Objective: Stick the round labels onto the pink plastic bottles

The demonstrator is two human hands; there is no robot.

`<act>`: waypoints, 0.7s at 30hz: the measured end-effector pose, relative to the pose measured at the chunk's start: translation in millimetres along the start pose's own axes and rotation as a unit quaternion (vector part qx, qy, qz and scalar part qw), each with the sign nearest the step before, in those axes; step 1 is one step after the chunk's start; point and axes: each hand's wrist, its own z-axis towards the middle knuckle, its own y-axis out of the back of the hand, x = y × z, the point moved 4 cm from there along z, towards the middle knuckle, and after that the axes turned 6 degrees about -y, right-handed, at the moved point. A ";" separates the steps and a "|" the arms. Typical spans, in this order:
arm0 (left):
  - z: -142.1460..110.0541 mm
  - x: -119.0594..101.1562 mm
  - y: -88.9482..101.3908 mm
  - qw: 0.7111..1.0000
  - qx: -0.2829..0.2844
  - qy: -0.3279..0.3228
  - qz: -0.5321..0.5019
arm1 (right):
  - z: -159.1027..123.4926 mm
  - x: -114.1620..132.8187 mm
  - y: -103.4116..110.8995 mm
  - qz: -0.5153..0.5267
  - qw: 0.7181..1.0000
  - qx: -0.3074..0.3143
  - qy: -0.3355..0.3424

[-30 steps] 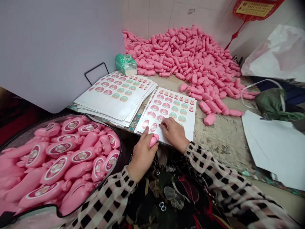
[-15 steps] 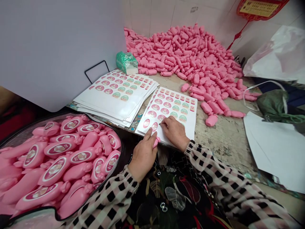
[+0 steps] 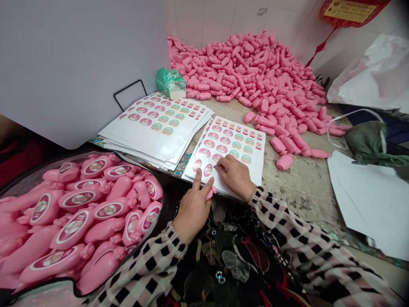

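A pale tiled wall (image 3: 217,19) spans the top of the frame, with visible joint lines. A red ornament (image 3: 351,10) hangs at upper right. A flat grey panel (image 3: 79,64) occupies the upper left. The table (image 3: 297,192), right of centre, has a worn, stained surface. Lighting is diffuse.

A workshop: heaped pink pieces (image 3: 249,64), sticker sheets (image 3: 227,147), stained worktable (image 3: 300,187).

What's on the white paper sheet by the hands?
Rows of oval pink stickers, rounded green stickers and small red stickers show on the white paper sheet. Part of the right hand and fingers of the left hand lie over it; what they cover can't be seen.
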 end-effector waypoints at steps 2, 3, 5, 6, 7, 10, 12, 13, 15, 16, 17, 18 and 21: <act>0.0 0.1 -0.1 1.000 0.002 -0.003 0.004 | 0.7 -0.8 -0.4 0.009 1.000 0.006 0.004; -0.1 0.1 -0.1 1.000 0.002 -0.004 0.005 | 1.0 -1.3 -0.8 0.014 1.000 0.009 0.005; -0.1 -0.3 0.1 1.000 0.001 -0.005 0.008 | 1.3 -2.4 -1.7 0.026 1.000 0.014 0.005; -0.1 -0.5 0.1 1.000 0.000 -0.005 0.010 | 1.3 -2.8 -2.2 0.034 0.999 0.015 0.004; 0.0 -0.8 0.1 1.000 0.000 -0.005 0.011 | 1.1 -3.3 -2.9 0.042 0.999 0.017 0.002; 0.6 -1.1 -0.4 1.000 0.001 -0.006 0.013 | -0.5 -4.9 -6.2 0.072 0.997 0.019 -0.008; 0.8 -0.9 -0.9 1.000 0.003 -0.008 0.012 | -2.7 -6.0 -8.8 0.091 0.996 0.011 -0.018; 0.8 -0.6 -1.3 1.000 0.005 -0.011 0.011 | -4.1 -6.2 -10.1 0.101 0.995 0.006 -0.022; 0.7 0.1 -2.2 1.000 0.011 -0.014 0.009 | -7.2 -5.9 -12.6 0.119 0.992 0.000 -0.030; 0.6 0.5 -2.6 1.000 0.014 -0.015 0.009 | -8.8 -5.3 -13.6 0.127 0.991 -0.003 -0.033; 0.4 1.0 -2.8 1.000 0.016 -0.016 0.010 | -10.3 -4.4 -14.2 0.134 0.990 -0.004 -0.036; 0.3 1.4 -2.9 1.000 0.017 -0.016 0.011 | -11.7 -3.5 -14.6 0.139 0.989 -0.008 -0.039; 0.0 2.4 -3.3 1.000 0.018 -0.017 0.017 | -14.8 -0.6 -15.0 0.150 0.987 -0.013 -0.047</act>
